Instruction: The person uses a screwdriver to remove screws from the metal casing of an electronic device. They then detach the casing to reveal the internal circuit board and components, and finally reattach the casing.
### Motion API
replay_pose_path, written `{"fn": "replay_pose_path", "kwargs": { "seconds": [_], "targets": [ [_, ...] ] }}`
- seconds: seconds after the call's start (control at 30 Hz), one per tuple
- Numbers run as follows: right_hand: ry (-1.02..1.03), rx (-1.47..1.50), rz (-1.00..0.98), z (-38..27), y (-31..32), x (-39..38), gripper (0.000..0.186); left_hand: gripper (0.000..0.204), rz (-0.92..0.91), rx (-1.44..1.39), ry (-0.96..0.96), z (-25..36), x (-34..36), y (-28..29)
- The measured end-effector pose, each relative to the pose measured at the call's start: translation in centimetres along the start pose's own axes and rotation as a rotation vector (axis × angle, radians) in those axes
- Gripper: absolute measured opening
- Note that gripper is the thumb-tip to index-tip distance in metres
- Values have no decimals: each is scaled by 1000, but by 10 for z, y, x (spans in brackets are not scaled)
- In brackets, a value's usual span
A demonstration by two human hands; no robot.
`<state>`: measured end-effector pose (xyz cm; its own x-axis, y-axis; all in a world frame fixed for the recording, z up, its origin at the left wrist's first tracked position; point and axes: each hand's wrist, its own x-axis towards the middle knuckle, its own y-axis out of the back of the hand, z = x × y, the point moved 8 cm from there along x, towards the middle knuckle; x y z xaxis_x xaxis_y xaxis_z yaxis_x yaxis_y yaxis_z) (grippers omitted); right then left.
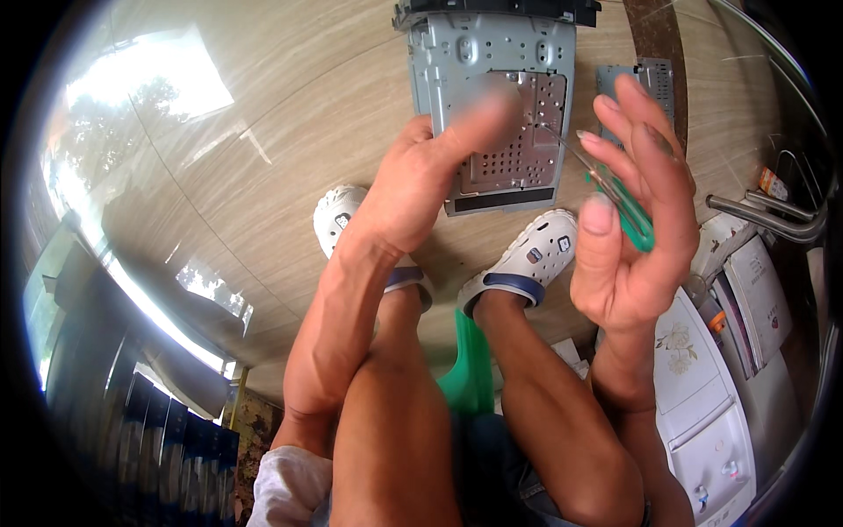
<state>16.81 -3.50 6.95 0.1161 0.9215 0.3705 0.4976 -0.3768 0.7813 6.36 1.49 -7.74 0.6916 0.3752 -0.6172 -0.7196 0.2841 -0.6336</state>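
The person sits on a green stool point(470, 373), bare knees apart, feet in white clogs planted on the glossy tan floor point(263, 140). Everything hangs around the grey metal chassis point(492, 97) lying flat on the floor just beyond the toes.

The right hand point(637, 220) is raised to the right of the chassis and grips a screwdriver point(606, 189): thumb and fingers pinch the green handle, the other fingers fan upward, and the thin shaft slants up and left so the tip meets the perforated plate of the chassis. The left hand point(421, 180) reaches over the near edge of the chassis, closed loosely, with the thumb pushed out toward the spot where the tip rests; the thumb end is blurred, so I cannot tell whether anything small sits between the fingers.

The left clog point(338, 215) is half hidden under that forearm; the right clog point(531, 259) sits just below the chassis. A smaller metal part point(654, 79) lies to the right of the chassis, behind the raised fingers. Further right stands a white appliance point(711, 395) with a floral print.
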Motion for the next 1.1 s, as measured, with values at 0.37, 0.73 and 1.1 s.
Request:
{"fn": "replay_pose_path", "kwargs": {
  "seconds": [0.37,0.73,1.1],
  "targets": [
    [-53,-125,-55,7,8,-5,45,55,13,37,2,1,-2,-2],
    [-343,61,-46,4,7,-8,48,61,-8,33,25,2,-4,-3],
    [-277,274,-116,9,3,-10,42,52,29,27,14,1,-3,1]
  ]
}}
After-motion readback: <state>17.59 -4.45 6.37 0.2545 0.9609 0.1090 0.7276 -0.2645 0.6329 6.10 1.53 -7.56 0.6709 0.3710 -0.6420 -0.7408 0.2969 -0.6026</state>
